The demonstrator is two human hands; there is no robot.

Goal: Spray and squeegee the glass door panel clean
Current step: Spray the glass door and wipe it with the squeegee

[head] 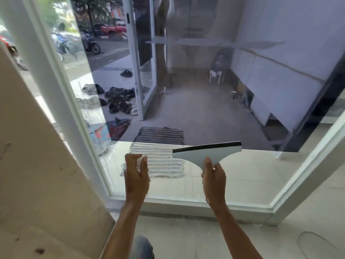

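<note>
Squeegee [206, 152] clamped by fingers of right hand [213, 179]; left hand [137, 173] fingers curled, contents not discernible. Streaks likely left on glass [205, 90] if blade pressed unevenly

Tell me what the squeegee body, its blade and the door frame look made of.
Squeegee body: likely plastic, smooth matte pale grey. Blade: probably rubber, thin black strip. Door frame: white, semi-gloss; painted metal or uPVC, cannot tell.
</note>
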